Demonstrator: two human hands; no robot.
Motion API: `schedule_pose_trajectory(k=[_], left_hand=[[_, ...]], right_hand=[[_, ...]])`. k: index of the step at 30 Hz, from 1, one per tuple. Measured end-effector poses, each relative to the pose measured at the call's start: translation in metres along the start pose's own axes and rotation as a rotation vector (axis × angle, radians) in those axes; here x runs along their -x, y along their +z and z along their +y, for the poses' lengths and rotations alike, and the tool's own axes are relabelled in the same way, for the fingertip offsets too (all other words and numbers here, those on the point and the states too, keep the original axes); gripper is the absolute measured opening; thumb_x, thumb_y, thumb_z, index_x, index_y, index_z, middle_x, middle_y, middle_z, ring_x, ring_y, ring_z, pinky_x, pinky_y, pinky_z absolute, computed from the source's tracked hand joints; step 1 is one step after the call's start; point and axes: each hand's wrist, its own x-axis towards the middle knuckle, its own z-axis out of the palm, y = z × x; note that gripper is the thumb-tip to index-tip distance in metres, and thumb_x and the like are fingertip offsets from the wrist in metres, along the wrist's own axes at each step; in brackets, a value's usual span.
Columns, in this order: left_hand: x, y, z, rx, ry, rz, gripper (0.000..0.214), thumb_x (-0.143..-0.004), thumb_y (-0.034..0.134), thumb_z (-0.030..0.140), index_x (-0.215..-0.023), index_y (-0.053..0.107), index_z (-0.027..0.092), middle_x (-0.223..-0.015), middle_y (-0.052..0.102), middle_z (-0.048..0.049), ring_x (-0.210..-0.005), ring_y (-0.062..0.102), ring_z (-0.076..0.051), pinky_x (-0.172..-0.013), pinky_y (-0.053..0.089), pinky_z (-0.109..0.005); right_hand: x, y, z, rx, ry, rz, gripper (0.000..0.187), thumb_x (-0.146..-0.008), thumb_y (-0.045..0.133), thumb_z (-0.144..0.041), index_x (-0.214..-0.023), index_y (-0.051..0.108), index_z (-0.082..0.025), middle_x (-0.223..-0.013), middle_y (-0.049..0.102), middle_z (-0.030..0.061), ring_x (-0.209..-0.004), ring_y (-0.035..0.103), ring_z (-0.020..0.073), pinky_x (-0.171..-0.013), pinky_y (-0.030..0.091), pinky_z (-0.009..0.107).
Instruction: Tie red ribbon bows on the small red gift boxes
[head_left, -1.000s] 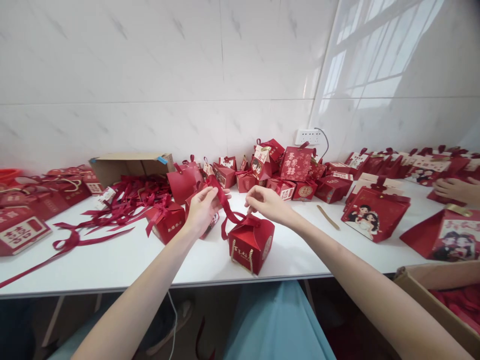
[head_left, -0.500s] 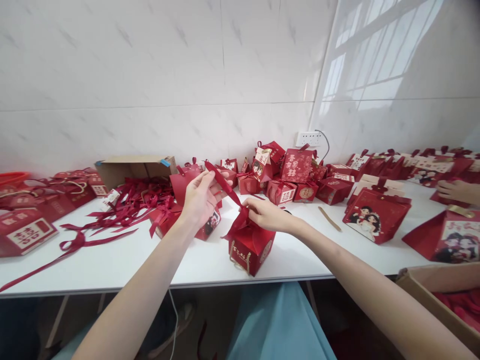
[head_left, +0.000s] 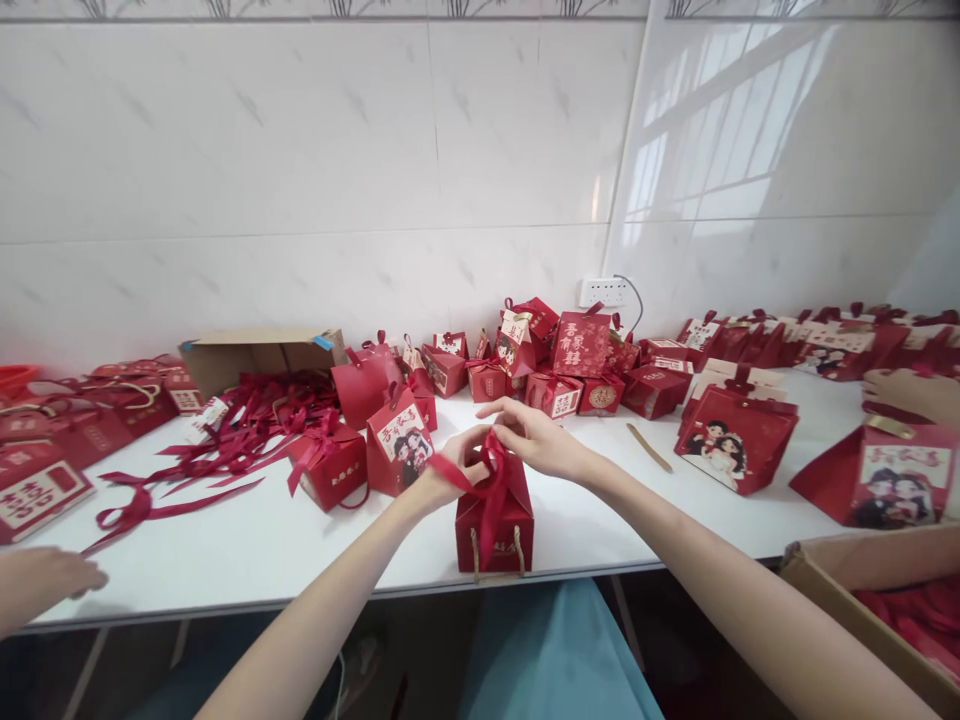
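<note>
A small red gift box (head_left: 495, 520) with a cord handle on its front stands upright near the table's front edge. Red ribbon (head_left: 491, 510) rises from its top, with one end hanging down the front and another sticking out to the left. My left hand (head_left: 466, 458) is closed on the ribbon at the box top. From the other side, my right hand (head_left: 536, 438) pinches the ribbon, its fingertips close to the left ones. The exact grip of the fingertips is partly hidden by the ribbon.
Loose red ribbons (head_left: 247, 430) spill from a cardboard box (head_left: 259, 360) at the left. More gift boxes (head_left: 577, 345) stand along the wall. A carton (head_left: 847, 565) sits at the lower right. Another person's hand (head_left: 45, 588) reaches in at left, another (head_left: 907, 390) at right.
My left hand has come down from the raised ribbon end to the box top, beside my right hand. The box now faces me. Another person's hand has entered at the left.
</note>
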Motion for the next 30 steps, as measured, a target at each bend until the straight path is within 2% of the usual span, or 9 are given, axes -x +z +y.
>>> schedule_pose_trajectory(k=[4,7,11,14,18,22,24,27,30], left_hand=[[0.001,-0.004,0.008,-0.021,0.017,-0.075,0.037,-0.062,0.052,0.013,-0.097,0.061,0.019,-0.087,0.067,-0.0039,-0.082,0.061,-0.019,-0.077,0.048,-0.031],[0.009,-0.010,0.015,-0.194,0.034,-0.175,0.035,-0.057,0.047,0.010,-0.088,0.062,0.019,-0.084,0.065,-0.0038,-0.087,0.058,-0.021,-0.084,0.045,-0.035],[0.024,-0.011,0.028,-0.513,0.059,-0.278,0.030,-0.055,0.047,0.007,-0.078,0.061,0.020,-0.098,0.065,-0.0058,-0.103,0.055,-0.025,-0.099,0.037,-0.040],[0.035,-0.010,0.035,-0.646,0.023,-0.325,0.032,-0.055,0.052,0.007,-0.083,0.061,0.021,-0.121,0.057,-0.0091,-0.122,0.044,-0.029,-0.107,0.028,-0.044],[0.049,-0.009,0.029,-0.695,0.014,-0.144,0.045,-0.067,0.058,0.014,-0.110,0.052,0.023,-0.141,0.037,-0.0111,-0.132,0.033,-0.027,-0.109,0.027,-0.044],[0.065,-0.006,0.015,-0.602,-0.107,0.127,0.049,-0.077,0.059,0.032,-0.122,0.043,0.024,-0.137,0.039,-0.0119,-0.127,0.040,-0.025,-0.094,0.045,-0.038],[0.072,-0.005,0.011,-0.521,-0.214,0.200,0.042,-0.078,0.058,0.037,-0.116,0.047,0.023,-0.129,0.048,-0.0113,-0.117,0.050,-0.025,-0.081,0.051,-0.034],[0.077,-0.007,0.014,-0.452,-0.330,0.234,0.025,-0.079,0.056,0.042,-0.094,0.057,0.021,-0.102,0.064,-0.0073,-0.091,0.063,-0.022,-0.070,0.050,-0.030],[0.077,-0.015,0.023,-0.419,-0.432,0.182,0.024,-0.077,0.059,0.043,-0.076,0.057,0.019,-0.065,0.062,-0.0003,-0.061,0.061,-0.017,-0.059,0.044,-0.026]], right_hand=[[0.000,-0.009,-0.004,-0.325,0.127,0.019,0.028,-0.076,0.046,-0.018,-0.101,0.057,-0.016,-0.065,0.054,-0.0034,-0.058,0.048,0.0102,-0.059,0.038,0.024],[0.000,-0.014,-0.004,-0.482,0.192,0.030,0.027,-0.070,0.048,-0.018,-0.093,0.060,-0.016,-0.064,0.054,-0.0036,-0.055,0.046,0.0093,-0.058,0.037,0.024],[0.005,-0.020,-0.003,-0.385,0.243,-0.007,0.024,-0.065,0.046,-0.015,-0.084,0.062,-0.015,-0.063,0.055,-0.0026,-0.056,0.044,0.0091,-0.057,0.035,0.023],[0.014,-0.027,-0.004,-0.291,0.210,-0.113,0.030,-0.065,0.044,-0.013,-0.087,0.064,-0.014,-0.069,0.060,0.0004,-0.064,0.051,0.0115,-0.062,0.039,0.024],[0.027,-0.037,-0.007,-0.033,0.104,-0.260,0.034,-0.065,0.048,-0.011,-0.094,0.065,-0.017,-0.088,0.066,0.0030,-0.074,0.057,0.0142,-0.068,0.043,0.026],[0.038,-0.039,-0.006,0.344,0.002,-0.306,0.018,-0.071,0.057,-0.017,-0.085,0.068,-0.019,-0.084,0.068,0.0040,-0.072,0.058,0.0156,-0.066,0.043,0.026],[0.041,-0.039,-0.004,0.451,0.013,-0.273,0.013,-0.076,0.055,-0.021,-0.076,0.067,-0.018,-0.074,0.067,0.0040,-0.065,0.057,0.0155,-0.061,0.040,0.026],[0.042,-0.039,-0.001,0.462,0.085,-0.154,0.025,-0.081,0.044,-0.019,-0.064,0.062,-0.017,-0.060,0.062,0.0016,-0.056,0.052,0.0135,-0.056,0.036,0.025],[0.041,-0.042,-0.001,0.336,0.189,0.026,0.030,-0.081,0.038,-0.019,-0.058,0.058,-0.018,-0.056,0.060,0.0004,-0.054,0.051,0.0125,-0.054,0.036,0.024]])
